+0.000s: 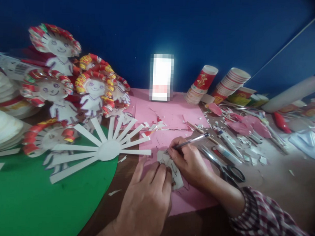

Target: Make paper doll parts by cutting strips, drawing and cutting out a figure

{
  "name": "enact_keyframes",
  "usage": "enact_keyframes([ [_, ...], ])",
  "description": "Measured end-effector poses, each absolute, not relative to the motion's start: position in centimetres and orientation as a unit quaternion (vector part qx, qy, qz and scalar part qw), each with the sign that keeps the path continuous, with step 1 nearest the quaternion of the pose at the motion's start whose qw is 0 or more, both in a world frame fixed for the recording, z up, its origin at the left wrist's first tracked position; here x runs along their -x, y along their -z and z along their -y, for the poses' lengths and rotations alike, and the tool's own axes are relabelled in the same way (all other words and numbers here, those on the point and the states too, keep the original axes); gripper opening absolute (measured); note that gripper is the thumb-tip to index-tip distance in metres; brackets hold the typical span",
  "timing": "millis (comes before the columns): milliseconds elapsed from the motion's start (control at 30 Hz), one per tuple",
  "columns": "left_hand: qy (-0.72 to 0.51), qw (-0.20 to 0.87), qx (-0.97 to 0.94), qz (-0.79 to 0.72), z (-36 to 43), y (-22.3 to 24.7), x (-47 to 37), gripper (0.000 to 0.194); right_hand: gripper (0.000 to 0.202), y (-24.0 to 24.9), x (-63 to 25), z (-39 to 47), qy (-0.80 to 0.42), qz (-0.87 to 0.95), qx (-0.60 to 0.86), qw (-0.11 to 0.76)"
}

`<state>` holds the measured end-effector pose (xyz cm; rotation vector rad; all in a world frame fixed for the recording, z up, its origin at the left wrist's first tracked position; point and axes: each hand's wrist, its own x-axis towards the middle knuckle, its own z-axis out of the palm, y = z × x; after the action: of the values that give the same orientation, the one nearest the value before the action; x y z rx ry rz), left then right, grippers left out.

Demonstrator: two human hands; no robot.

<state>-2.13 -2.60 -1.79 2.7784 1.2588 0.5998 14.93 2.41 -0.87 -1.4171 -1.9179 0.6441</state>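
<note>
In the head view, my right hand (193, 164) pinches a pen (189, 141), its tip down at the top edge of a small white paper piece (178, 180). Dark curved lines are drawn on that piece. My left hand (147, 195) lies over its left part, fingers stretched out and pressing it down, so some of the drawing is hidden. Beneath both hands is a pink sheet (196, 200) with a few dark marks. Left of my left hand, a cut paper cup (108, 150) is spread into white strips on a green round mat (74, 204).
Paper-cup dolls (93, 90) stand at the back left. Scissors (224, 168) and glue tubes (230, 155) lie right of my right hand among paper scraps. Stacked cups (232, 82) and a bright, blurred-out upright screen (162, 77) stand at the back by a blue wall (129, 24).
</note>
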Motion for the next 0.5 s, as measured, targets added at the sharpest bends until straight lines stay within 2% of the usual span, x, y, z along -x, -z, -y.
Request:
enact_keyframes([
  [500,-0.162,-0.009,-0.888,-0.429,3.16,0.95,1.96,0.026,0.006,0.35,-14.87,-2.03,-0.337,0.723,0.501,0.335],
])
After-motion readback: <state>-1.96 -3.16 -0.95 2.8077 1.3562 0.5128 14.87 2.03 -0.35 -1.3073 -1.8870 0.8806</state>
